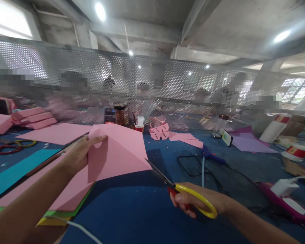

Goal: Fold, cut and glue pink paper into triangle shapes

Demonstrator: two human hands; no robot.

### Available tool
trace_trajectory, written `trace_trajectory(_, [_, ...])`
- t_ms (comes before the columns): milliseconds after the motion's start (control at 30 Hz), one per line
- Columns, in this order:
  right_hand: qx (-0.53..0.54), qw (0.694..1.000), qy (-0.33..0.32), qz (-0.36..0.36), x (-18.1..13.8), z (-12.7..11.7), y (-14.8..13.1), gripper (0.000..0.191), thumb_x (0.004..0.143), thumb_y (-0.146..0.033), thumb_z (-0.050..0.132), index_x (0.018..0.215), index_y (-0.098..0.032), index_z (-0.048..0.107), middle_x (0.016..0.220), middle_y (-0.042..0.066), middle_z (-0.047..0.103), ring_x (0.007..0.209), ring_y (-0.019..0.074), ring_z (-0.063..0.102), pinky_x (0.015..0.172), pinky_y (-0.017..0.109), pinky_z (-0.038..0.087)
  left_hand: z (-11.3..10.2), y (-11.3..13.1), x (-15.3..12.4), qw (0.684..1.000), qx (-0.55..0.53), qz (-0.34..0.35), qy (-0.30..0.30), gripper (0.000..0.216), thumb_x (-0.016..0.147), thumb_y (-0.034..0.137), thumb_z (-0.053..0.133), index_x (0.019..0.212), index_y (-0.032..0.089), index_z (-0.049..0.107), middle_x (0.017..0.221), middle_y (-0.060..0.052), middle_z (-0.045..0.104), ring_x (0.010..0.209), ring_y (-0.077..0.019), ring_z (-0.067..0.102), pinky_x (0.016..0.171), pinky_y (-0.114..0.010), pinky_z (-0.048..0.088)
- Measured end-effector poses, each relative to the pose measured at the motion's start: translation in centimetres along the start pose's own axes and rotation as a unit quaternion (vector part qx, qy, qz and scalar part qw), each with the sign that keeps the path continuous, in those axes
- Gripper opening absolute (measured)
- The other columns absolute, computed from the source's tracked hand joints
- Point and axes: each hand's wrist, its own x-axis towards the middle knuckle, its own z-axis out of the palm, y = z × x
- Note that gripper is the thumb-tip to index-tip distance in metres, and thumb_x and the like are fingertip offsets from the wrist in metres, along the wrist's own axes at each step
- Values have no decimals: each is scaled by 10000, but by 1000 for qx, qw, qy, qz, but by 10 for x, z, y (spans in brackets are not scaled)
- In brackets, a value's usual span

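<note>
My left hand [82, 152] pinches the left edge of a pink paper sheet [122, 149], thumb on top, and holds it up off the table. In my right hand [188, 198] is a pair of scissors [197, 200] with one yellow and one red handle. Their blades point up and to the left, at the sheet's lower right corner; whether they touch the paper I cannot tell. Under my left forearm lies a stack of pink paper [73, 193], with green and yellow sheets beneath it.
A blue paper strip [22, 171] and another pair of scissors [12, 146] lie left. Folded pink pieces [35, 117] sit behind. A glue gun [210, 156] with a cord and a magenta power strip [284, 203] are right. A perforated metal screen [167, 88] stands behind the blue table, with people beyond.
</note>
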Motion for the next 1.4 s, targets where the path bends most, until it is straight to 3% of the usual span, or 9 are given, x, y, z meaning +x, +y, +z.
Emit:
trace_trajectory(433, [-6, 1000, 10, 6, 0, 2, -4, 405, 889, -562, 568, 868, -162, 510, 743, -30, 449, 562, 56, 429, 517, 171, 349, -4, -2, 3, 1000, 13, -2, 22, 401, 645, 309, 891, 960, 122, 727, 747, -61, 777, 574, -207, 729, 485, -246, 593])
trace_trajectory(967, [-63, 998, 16, -17, -1, 2, -9, 293, 940, -435, 528, 813, -178, 465, 674, -57, 425, 539, 57, 415, 520, 187, 331, 0, -4, 3, 999, 26, 8, 32, 389, 626, 352, 893, 915, 146, 732, 700, -25, 743, 552, -188, 699, 474, -241, 564])
trace_trajectory(1400, [-53, 998, 8, -23, -3, 1, -11, 370, 910, -532, 538, 838, -174, 478, 724, -41, 436, 552, 59, 411, 510, 196, 334, -3, -4, 2, 998, 34, 33, 38, 411, 647, 354, 884, 963, 141, 730, 756, -34, 764, 591, -184, 712, 501, -230, 565])
